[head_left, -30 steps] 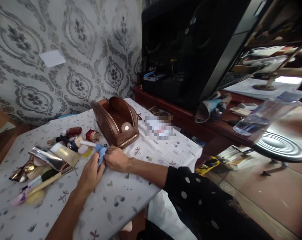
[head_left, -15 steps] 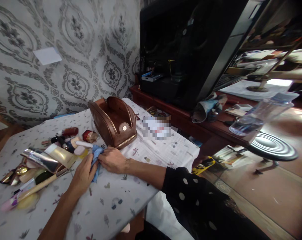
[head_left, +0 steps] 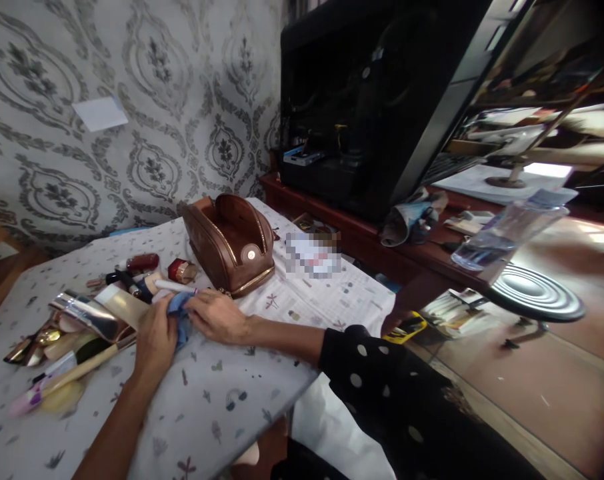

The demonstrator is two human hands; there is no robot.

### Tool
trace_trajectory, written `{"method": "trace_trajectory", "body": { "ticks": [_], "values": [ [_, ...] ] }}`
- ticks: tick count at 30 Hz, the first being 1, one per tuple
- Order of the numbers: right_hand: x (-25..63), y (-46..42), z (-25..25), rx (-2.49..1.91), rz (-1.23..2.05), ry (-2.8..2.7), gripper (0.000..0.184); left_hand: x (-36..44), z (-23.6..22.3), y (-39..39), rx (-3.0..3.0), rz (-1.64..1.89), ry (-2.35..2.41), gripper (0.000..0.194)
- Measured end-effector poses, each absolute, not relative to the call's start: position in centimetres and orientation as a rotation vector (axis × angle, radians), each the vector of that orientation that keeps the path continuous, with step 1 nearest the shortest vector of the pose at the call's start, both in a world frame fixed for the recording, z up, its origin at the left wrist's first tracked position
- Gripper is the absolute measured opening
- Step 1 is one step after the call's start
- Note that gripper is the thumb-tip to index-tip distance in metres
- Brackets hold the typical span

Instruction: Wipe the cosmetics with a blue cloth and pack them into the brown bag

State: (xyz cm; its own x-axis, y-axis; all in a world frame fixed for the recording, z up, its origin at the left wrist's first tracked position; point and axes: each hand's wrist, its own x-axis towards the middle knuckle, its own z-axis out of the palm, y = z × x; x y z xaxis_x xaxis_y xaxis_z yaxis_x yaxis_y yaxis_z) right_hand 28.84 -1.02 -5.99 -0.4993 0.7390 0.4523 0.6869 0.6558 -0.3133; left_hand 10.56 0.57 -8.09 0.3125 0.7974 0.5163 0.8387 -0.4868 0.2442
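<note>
A crumpled blue cloth (head_left: 181, 321) is bunched between my two hands, just above the patterned table cover. My left hand (head_left: 156, 337) curls around its left side, and my right hand (head_left: 218, 319) pinches it from the right. Whether anything is wrapped inside the cloth cannot be seen. Close behind my right hand stands a brown leather pouch (head_left: 209, 248), unzipped and gaping at the top. Left of my hands lies a pile of cosmetics, including a silver tube (head_left: 85, 313), a long-handled brush (head_left: 77, 370) and a red-and-gold bottle (head_left: 182, 270). A white stick-like item (head_left: 169, 285) lies just beyond the cloth.
Beyond the pouch is a blurred-out packet (head_left: 315, 257). A large black computer case (head_left: 352, 127) stands on a dark red desk at the right, with a clear water bottle (head_left: 507, 230) near its edge. A round ridged stool (head_left: 535, 293) is on the floor below.
My hands have shifted slightly left with the blue cloth. The round yellow jar that showed beside my left hand is now out of sight. The view has turned a little.
</note>
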Motion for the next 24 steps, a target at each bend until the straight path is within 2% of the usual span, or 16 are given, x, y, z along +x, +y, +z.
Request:
{"method": "trace_trajectory", "body": {
  "ticks": [6, 9, 14, 24],
  "values": [
    [25.0, 1.7, -5.2, -1.343, 0.237, -2.117, 0.052, 10.2, -7.4, 0.5, -2.377, -0.607, -1.655, 0.038],
    [24.2, 3.3, -6.5, -1.447, 0.333, -2.045, 0.06, 9.8, -7.0, 0.5, -2.317, -0.509, -1.676, 0.039],
    [23.6, 5.2, -8.3, -1.494, 0.377, -1.979, 0.058, 9.5, -6.9, 0.8, -2.283, -0.473, -1.725, 0.038],
    [22.9, 6.5, -7.6, -1.627, 0.4, -1.826, 0.057, 10.2, -6.4, 0.4, -2.328, -0.478, -1.693, 0.032]
  ]
}}
